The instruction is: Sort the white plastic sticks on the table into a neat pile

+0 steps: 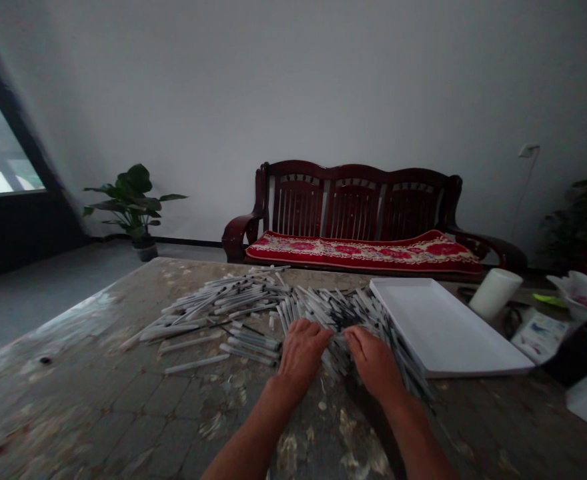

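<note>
While our L hand [301, 350] and R hand [375, 363] are resting among the pen-like sticks [303, 303] left of the white tray [448, 327], we're seeing bent fingers [318, 337] on both but can't tell if they're gripping anything. The sticks are lying in a loose heap on the bench [123, 387], spreading well left of the tray, w/ some right beside its edge. We're judging them prob. light, stiff, smooth & apt to roll, maybe cracking if bent; mid-barrel is looking best for hold.
</note>
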`<action>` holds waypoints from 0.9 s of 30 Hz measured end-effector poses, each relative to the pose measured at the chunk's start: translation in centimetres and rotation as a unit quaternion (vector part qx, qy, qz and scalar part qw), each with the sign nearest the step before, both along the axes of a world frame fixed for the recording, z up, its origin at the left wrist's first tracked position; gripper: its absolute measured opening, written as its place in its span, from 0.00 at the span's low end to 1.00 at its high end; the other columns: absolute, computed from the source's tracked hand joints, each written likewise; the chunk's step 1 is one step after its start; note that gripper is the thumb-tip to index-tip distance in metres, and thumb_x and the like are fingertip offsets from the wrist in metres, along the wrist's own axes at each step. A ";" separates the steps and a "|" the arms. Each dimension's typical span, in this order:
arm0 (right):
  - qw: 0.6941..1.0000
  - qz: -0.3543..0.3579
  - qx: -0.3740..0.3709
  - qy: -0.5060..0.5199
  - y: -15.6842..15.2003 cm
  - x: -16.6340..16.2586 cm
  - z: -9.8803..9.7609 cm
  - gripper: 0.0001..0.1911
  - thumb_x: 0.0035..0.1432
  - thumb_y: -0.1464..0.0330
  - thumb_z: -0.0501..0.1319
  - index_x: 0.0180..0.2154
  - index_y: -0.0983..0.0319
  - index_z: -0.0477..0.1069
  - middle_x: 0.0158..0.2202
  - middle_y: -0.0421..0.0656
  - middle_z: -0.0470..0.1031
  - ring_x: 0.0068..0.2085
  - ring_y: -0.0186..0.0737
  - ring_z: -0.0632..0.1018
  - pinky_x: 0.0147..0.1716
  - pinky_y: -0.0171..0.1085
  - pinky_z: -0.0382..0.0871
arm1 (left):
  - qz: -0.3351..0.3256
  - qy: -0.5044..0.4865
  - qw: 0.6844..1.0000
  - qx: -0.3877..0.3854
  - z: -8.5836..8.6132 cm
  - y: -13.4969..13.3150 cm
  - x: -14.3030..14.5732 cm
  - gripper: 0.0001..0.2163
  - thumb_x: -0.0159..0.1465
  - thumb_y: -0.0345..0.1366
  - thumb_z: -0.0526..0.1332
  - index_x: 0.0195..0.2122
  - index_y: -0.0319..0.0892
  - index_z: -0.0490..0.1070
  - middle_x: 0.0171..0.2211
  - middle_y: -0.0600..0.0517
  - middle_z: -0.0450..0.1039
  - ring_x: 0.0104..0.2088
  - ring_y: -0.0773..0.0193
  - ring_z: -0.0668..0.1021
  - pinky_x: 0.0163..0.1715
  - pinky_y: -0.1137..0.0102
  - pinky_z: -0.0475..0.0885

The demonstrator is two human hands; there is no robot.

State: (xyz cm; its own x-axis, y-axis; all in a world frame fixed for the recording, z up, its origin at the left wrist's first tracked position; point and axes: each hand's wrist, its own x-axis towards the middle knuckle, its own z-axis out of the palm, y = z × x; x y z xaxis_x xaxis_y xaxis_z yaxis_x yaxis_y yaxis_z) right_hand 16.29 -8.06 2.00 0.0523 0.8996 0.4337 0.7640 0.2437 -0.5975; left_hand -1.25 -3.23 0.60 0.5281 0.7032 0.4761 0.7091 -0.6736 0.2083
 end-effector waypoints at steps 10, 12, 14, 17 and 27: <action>0.988 0.065 -0.131 0.056 0.2 0.9 -0.1 0.23 0.65 0.54 0.48 0.24 0.58 0.69 0.20 0.38 0.71 0.24 0.38 0.71 0.23 0.33 0.60 | -0.029 0.001 0.999 -0.013 1.1 -0.8 0.1 0.08 0.67 0.40 0.58 0.40 0.49 0.77 0.33 0.49 0.75 0.39 0.57 0.73 0.41 0.65 0.62; 0.993 0.060 -0.101 0.023 0.1 0.9 0.1 0.22 0.65 0.56 0.48 0.27 0.58 0.72 0.23 0.40 0.74 0.27 0.38 0.74 0.26 0.34 0.61 | -0.032 -0.006 0.998 -0.049 1.5 -0.6 -0.2 0.09 0.67 0.40 0.57 0.36 0.48 0.77 0.32 0.49 0.76 0.37 0.58 0.75 0.40 0.66 0.61; 0.996 0.043 -0.072 -0.007 -0.1 1.0 0.3 0.20 0.65 0.58 0.49 0.30 0.58 0.74 0.26 0.40 0.76 0.30 0.40 0.76 0.30 0.34 0.63 | -0.033 -0.024 0.994 -0.097 1.6 -0.1 -0.8 0.10 0.68 0.41 0.56 0.35 0.48 0.77 0.31 0.50 0.77 0.36 0.59 0.76 0.39 0.68 0.62; 0.999 -0.007 -0.037 -0.007 0.0 1.4 0.3 0.15 0.65 0.60 0.51 0.36 0.56 0.76 0.31 0.42 0.79 0.35 0.42 0.79 0.34 0.36 0.66 | 0.007 -0.039 0.987 -0.157 1.7 0.7 -1.6 0.13 0.69 0.40 0.54 0.33 0.48 0.77 0.31 0.49 0.78 0.35 0.60 0.78 0.39 0.69 0.63; 0.989 -0.065 0.103 -0.081 0.3 -1.0 -1.3 0.18 0.62 0.67 0.56 0.53 0.60 0.72 0.55 0.50 0.74 0.57 0.49 0.71 0.59 0.52 0.62 | 0.098 -0.086 0.989 -0.075 1.4 2.3 -2.7 0.21 0.64 0.28 0.55 0.58 0.48 0.70 0.53 0.47 0.74 0.53 0.56 0.74 0.54 0.63 0.64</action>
